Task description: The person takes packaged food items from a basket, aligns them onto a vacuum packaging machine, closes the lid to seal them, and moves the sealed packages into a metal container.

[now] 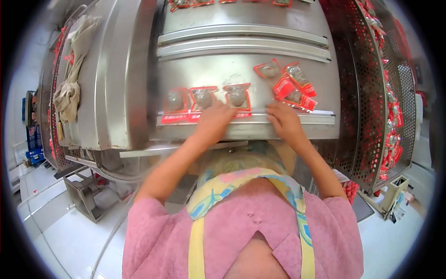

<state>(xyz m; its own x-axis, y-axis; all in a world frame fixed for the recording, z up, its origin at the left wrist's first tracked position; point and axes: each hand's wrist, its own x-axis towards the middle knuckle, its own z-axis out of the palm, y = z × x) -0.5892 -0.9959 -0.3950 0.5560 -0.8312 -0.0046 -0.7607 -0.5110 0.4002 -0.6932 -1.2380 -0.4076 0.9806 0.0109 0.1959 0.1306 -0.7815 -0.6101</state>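
Note:
Three clear pouches with red edges, each holding a round greyish lump, lie in a row along the near sealing bar [320,119]: a left pouch [175,100], a middle pouch [203,97] and a right pouch [237,95]. My left hand [216,122] rests over the bar, fingers extended against the lower ends of the middle and right pouches. Just right of it, my right hand [284,121] lies on the bar with its fingers apart, close below a loose heap of similar pouches [297,76]. Contact between the right fingertips and the lowest pouch is unclear.
Across the metal plate [213,69] runs a double metal bar [241,46], with more pouches [227,1] beyond. At right, a perforated metal basket [371,93] holds many red pouches. A pale cloth [69,97] drapes over the left machine housing [116,74].

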